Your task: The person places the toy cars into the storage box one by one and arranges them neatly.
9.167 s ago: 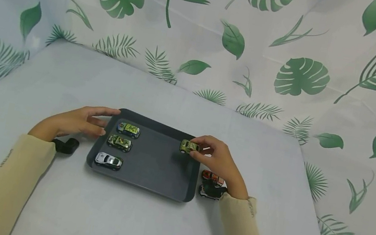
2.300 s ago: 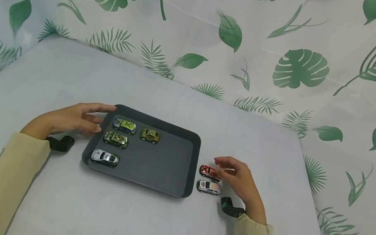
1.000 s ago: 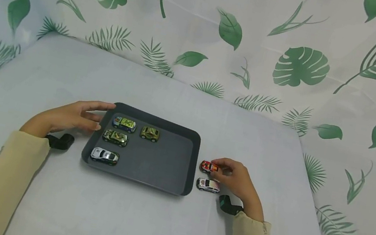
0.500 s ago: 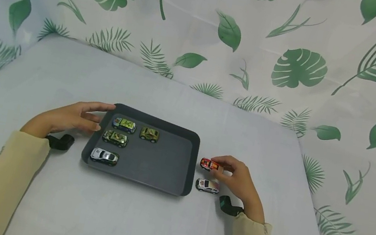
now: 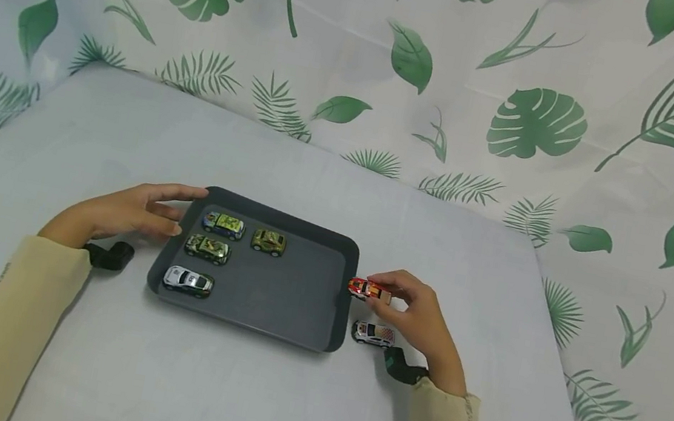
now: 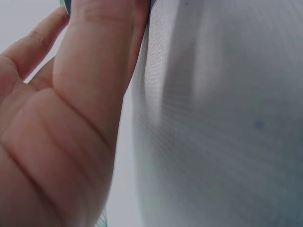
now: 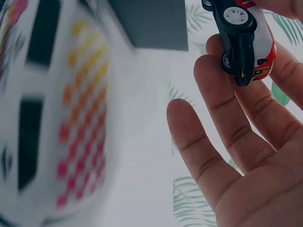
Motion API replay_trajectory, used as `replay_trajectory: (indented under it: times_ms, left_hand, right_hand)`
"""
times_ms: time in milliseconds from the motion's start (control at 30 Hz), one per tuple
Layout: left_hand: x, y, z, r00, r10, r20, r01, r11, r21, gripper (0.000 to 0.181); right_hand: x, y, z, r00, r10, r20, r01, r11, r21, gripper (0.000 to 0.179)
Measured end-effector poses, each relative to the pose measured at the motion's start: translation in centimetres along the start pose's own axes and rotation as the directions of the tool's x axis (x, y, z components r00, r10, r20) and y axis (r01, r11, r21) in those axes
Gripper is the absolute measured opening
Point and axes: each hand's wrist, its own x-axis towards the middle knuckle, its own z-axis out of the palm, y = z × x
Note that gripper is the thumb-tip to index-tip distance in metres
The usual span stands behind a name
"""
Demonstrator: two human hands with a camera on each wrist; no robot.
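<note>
My right hand (image 5: 414,313) pinches a red toy car (image 5: 366,289) between thumb and fingers at the right rim of a dark grey tray (image 5: 281,298). In the right wrist view the red car's wheels and underside show, lifted off the table. Below that hand, a white toy car (image 5: 374,334) with a pink-to-yellow checked pattern rests on the table. My left hand (image 5: 120,211) touches the tray's left rim with extended fingers. Inside the tray stand a yellow-green car (image 5: 223,225), a camouflage car (image 5: 207,248), a silver-white car (image 5: 187,281) and an olive-gold car (image 5: 268,242).
A white cloth (image 5: 248,406) covers the table. Behind it hangs a pale backdrop (image 5: 351,55) printed with green leaves. A black wrist camera (image 5: 109,255) sits at the left wrist, and another dark camera (image 5: 403,367) at the right wrist.
The olive-gold car, held by my right hand at first, now stands in the tray. That hand has since picked up the red car and carried it left to the rim. The left hand stays put.
</note>
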Motion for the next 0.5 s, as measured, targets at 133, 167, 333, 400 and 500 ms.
replay_trajectory:
  times_ms: [133, 167, 333, 400, 500]
  left_hand:
    - [-0.1, 0.0, 0.0, 1.000, 0.003, -0.002, -0.003, 1.000, 0.003, 0.083]
    - [-0.1, 0.0, 0.0, 1.000, 0.002, -0.002, -0.002, 1.000, 0.002, 0.083]
    - [-0.1, 0.0, 0.0, 1.000, -0.001, -0.003, 0.001, 1.000, 0.004, 0.083]
    - [-0.2, 0.1, 0.0, 1.000, -0.002, -0.002, 0.002, 1.000, 0.000, 0.083]
    - [-0.2, 0.2, 0.1, 1.000, -0.004, -0.002, 0.004, 1.000, -0.006, 0.083]
  right_hand:
    - [0.5, -0.5, 0.4, 1.000, -0.018, 0.009, 0.018, 1.000, 0.006, 0.027]
    - [0.6, -0.7, 0.5, 1.000, -0.022, 0.011, 0.022, 1.000, 0.007, 0.027]
    - [1.1, -1.5, 1.0, 1.000, -0.018, 0.020, 0.018, 1.000, 0.013, 0.028]
    - [1.2, -1.8, 1.2, 1.000, -0.012, 0.020, 0.012, 1.000, 0.009, 0.028]
    - [1.5, -2.1, 1.5, 1.000, -0.003, 0.020, 0.003, 1.000, 0.005, 0.028]
